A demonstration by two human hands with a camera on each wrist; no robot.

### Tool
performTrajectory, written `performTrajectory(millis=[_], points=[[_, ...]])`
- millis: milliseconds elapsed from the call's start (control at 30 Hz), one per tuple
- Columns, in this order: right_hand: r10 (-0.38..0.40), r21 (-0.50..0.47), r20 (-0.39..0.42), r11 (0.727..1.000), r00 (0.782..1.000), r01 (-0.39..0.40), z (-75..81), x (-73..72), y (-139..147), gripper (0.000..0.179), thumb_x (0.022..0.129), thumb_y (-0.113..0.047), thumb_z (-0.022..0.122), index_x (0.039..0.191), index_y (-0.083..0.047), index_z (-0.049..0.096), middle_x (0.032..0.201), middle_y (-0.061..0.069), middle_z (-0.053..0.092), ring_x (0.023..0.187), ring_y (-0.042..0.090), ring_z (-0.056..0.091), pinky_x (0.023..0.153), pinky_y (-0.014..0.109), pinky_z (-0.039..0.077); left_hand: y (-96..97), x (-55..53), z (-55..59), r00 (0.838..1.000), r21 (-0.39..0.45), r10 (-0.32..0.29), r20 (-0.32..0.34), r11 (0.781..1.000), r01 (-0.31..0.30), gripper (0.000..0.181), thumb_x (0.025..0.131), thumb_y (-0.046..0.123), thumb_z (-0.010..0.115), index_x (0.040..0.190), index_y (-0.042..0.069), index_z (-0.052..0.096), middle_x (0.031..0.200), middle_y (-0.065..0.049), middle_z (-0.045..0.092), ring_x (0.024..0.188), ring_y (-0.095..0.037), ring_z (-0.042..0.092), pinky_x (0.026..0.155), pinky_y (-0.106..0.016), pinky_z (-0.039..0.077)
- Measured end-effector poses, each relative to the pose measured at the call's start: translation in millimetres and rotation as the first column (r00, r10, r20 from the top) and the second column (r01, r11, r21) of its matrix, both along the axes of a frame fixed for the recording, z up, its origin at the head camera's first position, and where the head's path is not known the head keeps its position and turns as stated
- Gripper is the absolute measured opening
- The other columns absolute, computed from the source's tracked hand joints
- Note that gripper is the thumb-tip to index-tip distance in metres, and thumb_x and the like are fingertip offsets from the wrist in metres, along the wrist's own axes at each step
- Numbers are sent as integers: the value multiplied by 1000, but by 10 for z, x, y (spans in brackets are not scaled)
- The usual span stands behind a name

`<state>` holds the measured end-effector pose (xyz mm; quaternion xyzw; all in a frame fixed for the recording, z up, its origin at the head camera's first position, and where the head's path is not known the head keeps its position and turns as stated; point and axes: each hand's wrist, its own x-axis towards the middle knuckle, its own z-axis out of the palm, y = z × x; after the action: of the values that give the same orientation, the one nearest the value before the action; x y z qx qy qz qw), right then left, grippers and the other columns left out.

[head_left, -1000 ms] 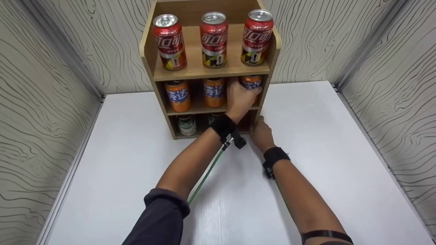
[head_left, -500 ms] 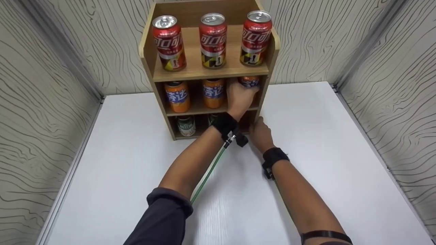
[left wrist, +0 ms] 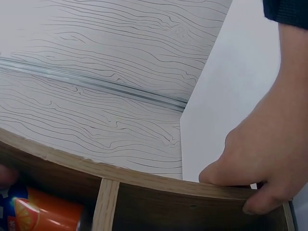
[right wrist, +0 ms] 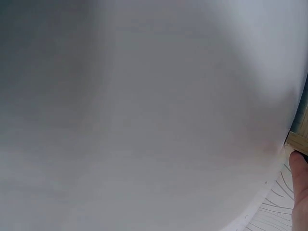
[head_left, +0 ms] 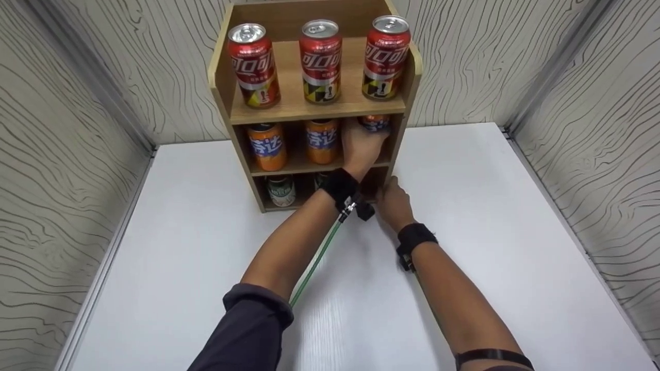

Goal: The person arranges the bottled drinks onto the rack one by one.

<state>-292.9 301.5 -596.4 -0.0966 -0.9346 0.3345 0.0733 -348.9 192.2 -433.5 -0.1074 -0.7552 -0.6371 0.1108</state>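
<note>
My left hand (head_left: pixel 361 147) reaches into the middle level of a small wooden shelf (head_left: pixel 314 112) and holds an orange soda can (head_left: pixel 375 122) in the right-hand spot. Only that can's upper part shows past the hand; in the left wrist view its orange side (left wrist: pixel 53 211) lies beside a fingertip. At the shelf's lower right, my right hand (head_left: pixel 396 203) grips the side panel. The left wrist view has the right thumb (left wrist: pixel 262 202) inside the panel's edge, the other fingers outside. Two more orange soda cans, a left one (head_left: pixel 267 148) and a middle one (head_left: pixel 322 141), stand upright on that level.
Three red cola cans, including a middle one (head_left: pixel 320 62), stand on the top level. Green-and-white cans (head_left: pixel 281 191) sit on the bottom level, one partly behind my left wrist. The shelf stands on a white table (head_left: pixel 490 216) between wood-grain patterned walls (head_left: pixel 464 62).
My left hand has moved slightly deeper into the middle level with the orange soda can, and less of the can's top shows now. The right hand has stayed on the side panel.
</note>
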Motion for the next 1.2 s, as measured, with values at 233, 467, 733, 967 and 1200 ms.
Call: performTrajectory(millis=[233, 467, 733, 967, 1200], points=[[12, 35, 2, 999, 1000, -12, -3, 17, -17, 36, 109, -24, 44, 129, 7, 46, 110, 31, 71, 101, 45, 75, 82, 55, 62, -19, 2, -33, 1000, -14, -1, -15, 1000, 1, 80, 82, 7, 80, 152, 1, 42, 146, -18, 58, 133, -28, 58, 116, -36, 47], [0, 43, -18, 999, 1000, 1, 7, 15, -13, 33, 108, -22, 45, 126, 7, 47, 101, 31, 71, 95, 49, 73, 79, 58, 59, -31, -15, -90, 999, -99, -4, -34, 995, 0, 82, 85, 10, 81, 154, 5, 38, 149, -16, 55, 137, -26, 55, 121, -38, 44], [-14, 34, -17, 999, 1000, 15, -22, 31, -14, 33, 108, -22, 44, 126, 7, 46, 103, 33, 70, 97, 51, 73, 81, 59, 59, -18, -16, -156, 999, -139, 3, -53, 990, -10, 80, 86, 18, 82, 154, 7, 40, 148, -13, 57, 137, -23, 56, 119, -36, 45], [-26, 24, -8, 999, 1000, 26, -7, 25, -19, 34, 108, -21, 45, 125, 7, 48, 103, 33, 70, 97, 52, 72, 81, 59, 59, -28, 1, -144, 999, -151, 18, -48, 988, -25, 81, 86, 17, 82, 154, 7, 40, 149, -13, 56, 137, -24, 55, 120, -36, 44], [-19, 23, -2, 1000, 1000, 19, 25, 20, -11, 36, 110, -23, 41, 129, 7, 47, 105, 33, 71, 101, 50, 73, 83, 58, 60, -1, 10, -147, 998, -134, 38, -56, 990, -45, 79, 86, 17, 82, 153, 9, 41, 147, -10, 56, 136, -22, 55, 119, -33, 44]])
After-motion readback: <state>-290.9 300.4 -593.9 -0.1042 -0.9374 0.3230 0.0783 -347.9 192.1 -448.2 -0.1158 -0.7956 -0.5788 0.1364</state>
